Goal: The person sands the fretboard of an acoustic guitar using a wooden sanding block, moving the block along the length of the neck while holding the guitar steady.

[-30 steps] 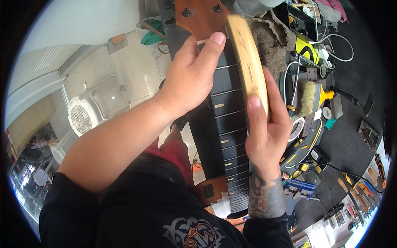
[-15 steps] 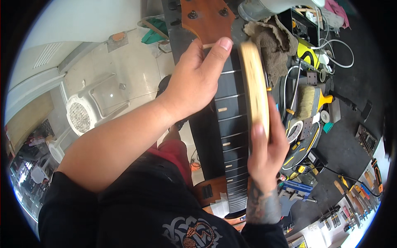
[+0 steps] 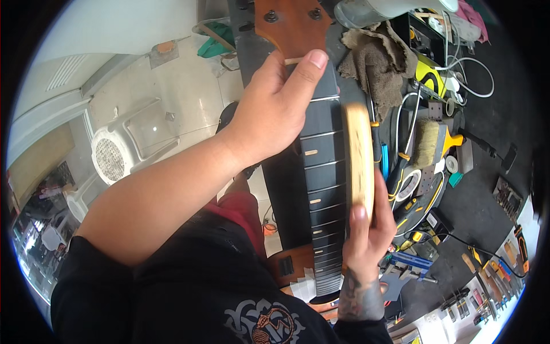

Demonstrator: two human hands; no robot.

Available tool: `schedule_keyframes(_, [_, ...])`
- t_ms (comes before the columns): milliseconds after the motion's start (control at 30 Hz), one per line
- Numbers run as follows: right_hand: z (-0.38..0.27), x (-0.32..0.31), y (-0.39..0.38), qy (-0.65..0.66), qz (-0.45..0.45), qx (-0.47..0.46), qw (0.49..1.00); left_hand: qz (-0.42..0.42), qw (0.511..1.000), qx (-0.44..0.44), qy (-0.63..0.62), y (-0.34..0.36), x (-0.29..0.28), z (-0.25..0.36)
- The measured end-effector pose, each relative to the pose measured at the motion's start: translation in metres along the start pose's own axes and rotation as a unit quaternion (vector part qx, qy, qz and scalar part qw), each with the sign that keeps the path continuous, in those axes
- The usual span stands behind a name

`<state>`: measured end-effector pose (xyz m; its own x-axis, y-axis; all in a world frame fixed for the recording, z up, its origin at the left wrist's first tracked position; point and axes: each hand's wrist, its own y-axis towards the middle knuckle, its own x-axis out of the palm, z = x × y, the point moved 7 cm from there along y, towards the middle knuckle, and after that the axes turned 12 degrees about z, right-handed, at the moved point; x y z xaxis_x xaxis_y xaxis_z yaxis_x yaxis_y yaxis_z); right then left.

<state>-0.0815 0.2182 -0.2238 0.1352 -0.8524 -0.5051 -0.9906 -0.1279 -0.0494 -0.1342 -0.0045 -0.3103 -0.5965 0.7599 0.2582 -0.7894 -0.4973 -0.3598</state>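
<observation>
Sliding toward the wearer since the earlier frames, a long, streaked, pale yellow wooden block is now lying lower along the right edge of a black fretboard with silvery frets. The tattooed arm's right hand is travelling with it and is grasping its lower end, thumb pressing on the near face and fingers wrapping the right side. The left hand is staying near the top of the neck, gripping it with the thumb lying across the front; its other fingers are mostly hiding.

A grey-and-orange emblem is decorating the black long-sleeved top, partly running off the lower edge.

Above the left hand, a reddish-brown wooden headstock is reaching the upper edge of view; below, white tape is covering part of a brown guitar body. A narrow strip of dark tabletop is separating the upper fretboard from a crumpled brown towel. Right of the block, a gap is narrowing toward cables, a white tape roll and a yellow-handled bristle brush.
</observation>
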Motion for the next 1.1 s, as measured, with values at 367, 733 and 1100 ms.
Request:
schedule_keyframes(367, [-0.019, 0.021, 0.031, 0.003, 0.012, -0.006, 1.000, -0.004, 1.000, -0.002, 0.018, 0.002, -0.006, -0.002])
schedule_keyframes(733, [-0.022, 0.052, 0.068, 0.073, 0.010, 0.046, 0.996, 0.001, 0.999, -0.035, 0.034, 0.002, -0.012, -0.006])
schedule_keyframes(1100, [-0.024, 0.055, 0.074, 0.118, 0.018, 0.044, 0.992, -0.007, 0.997, -0.065, 0.032, -0.002, -0.006, -0.001])
